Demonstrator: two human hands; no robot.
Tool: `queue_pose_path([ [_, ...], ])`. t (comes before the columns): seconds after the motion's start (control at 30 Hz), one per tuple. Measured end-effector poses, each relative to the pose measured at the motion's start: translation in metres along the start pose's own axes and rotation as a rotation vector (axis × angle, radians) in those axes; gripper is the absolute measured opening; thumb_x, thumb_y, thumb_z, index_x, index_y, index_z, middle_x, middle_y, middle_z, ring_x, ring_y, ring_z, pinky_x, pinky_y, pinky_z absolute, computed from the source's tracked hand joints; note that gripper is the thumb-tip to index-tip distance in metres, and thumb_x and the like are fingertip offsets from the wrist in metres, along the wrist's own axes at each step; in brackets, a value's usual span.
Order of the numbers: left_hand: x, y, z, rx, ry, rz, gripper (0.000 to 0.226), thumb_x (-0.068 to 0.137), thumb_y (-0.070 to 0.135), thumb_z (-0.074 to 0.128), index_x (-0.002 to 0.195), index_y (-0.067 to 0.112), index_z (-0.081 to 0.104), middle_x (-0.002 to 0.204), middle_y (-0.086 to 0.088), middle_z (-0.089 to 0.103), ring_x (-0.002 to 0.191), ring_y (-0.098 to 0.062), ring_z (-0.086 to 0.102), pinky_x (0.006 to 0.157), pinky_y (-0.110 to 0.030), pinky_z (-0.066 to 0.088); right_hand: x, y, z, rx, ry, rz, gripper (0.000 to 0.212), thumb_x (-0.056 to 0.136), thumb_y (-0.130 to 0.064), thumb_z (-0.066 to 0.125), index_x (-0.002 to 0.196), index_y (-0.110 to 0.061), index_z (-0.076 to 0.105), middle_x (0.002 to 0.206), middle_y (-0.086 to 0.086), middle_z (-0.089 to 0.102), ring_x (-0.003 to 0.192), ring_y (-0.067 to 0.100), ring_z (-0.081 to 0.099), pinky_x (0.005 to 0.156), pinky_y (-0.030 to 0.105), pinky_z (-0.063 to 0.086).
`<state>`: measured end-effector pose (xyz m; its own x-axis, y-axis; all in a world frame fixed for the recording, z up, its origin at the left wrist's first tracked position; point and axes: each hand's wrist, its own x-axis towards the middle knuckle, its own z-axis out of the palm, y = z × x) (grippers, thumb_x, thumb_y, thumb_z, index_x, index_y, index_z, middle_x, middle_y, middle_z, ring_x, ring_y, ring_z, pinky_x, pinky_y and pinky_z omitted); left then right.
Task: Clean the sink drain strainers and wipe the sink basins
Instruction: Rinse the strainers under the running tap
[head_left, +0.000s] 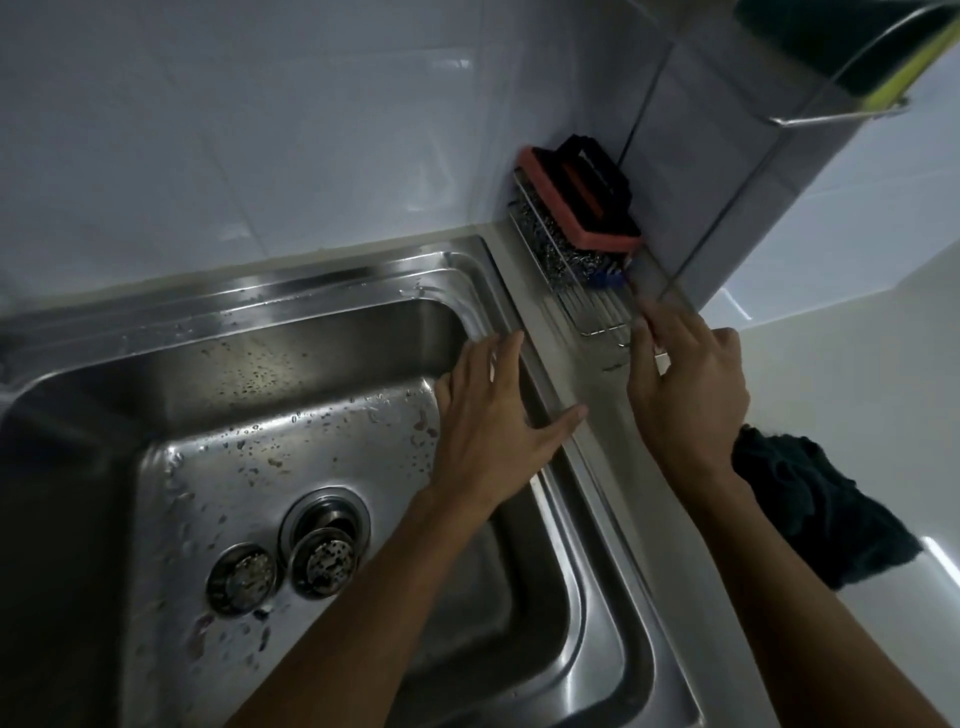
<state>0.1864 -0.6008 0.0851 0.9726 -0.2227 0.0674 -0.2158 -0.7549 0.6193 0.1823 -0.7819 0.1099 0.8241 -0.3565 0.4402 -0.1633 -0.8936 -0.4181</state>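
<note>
The left hand (493, 415) has its fingers (511, 348) spread wide over the right rim of the sink basin (311, 353). The right hand (685, 395) curls round a blurred slim handle (661, 358) at the front of the wire rack (597, 306), which holds steel wool (561, 254) under a pink scrub pad (587, 197). Two strainers (241, 577) lie on the wet basin floor beside the open drain (327, 519).

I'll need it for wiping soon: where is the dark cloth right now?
Head view, right side: the dark cloth lies bunched on the white counter, right of the sink rim and beside the right forearm.
</note>
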Motion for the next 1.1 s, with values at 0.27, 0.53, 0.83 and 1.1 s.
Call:
queue_pose_path([
  [0.27,-0.015,-0.016,-0.018,0.04,0.079,-0.021,0.1,0.084,0.08,0.057,0.16,0.022,0.028,0.164,-0.005,0.03,0.154,-0.024,0.025,0.121,-0.057,0.027,0.004,0.001,-0.013,-0.063,-0.108,-0.053,0.068,0.098,-0.072,0.039,0.154,-0.033,0.039,0.145,0.001,0.056,0.118,0.03,0.052,0.071,0.032,0.041],
  [0.53,-0.076,-0.098,-0.104,0.075,0.225,-0.205,0.096,0.088,0.074,0.06,0.16,0.018,0.029,0.169,-0.004,0.024,0.157,-0.019,0.02,0.127,-0.047,0.019,-0.044,-0.131,-0.016,0.502,-0.186,-0.15,0.062,0.104,-0.048,0.047,0.156,-0.017,0.035,0.147,0.004,0.052,0.13,0.019,0.053,0.104,0.044,0.05],
  [0.83,-0.176,-0.237,-0.271,0.294,0.577,-0.29,0.063,0.098,0.052,0.06,0.146,0.013,0.048,0.153,-0.008,0.046,0.144,-0.025,0.043,0.12,-0.042,0.028,-0.141,-0.382,0.064,1.684,-1.113,0.785,0.041,0.109,-0.012,0.039,0.148,-0.002,0.043,0.143,0.015,0.059,0.129,0.027,0.06,0.109,0.037,0.049],
  [1.1,-0.136,-0.32,-0.344,0.616,0.274,-0.164,0.07,0.111,0.04,0.034,0.166,0.009,0.005,0.175,-0.008,-0.003,0.162,-0.019,-0.003,0.13,-0.049,0.011,-0.164,-0.488,0.122,1.733,-1.002,0.98,0.048,0.104,0.001,0.04,0.152,0.003,0.037,0.15,0.02,0.05,0.14,0.03,0.049,0.12,0.041,0.036],
])
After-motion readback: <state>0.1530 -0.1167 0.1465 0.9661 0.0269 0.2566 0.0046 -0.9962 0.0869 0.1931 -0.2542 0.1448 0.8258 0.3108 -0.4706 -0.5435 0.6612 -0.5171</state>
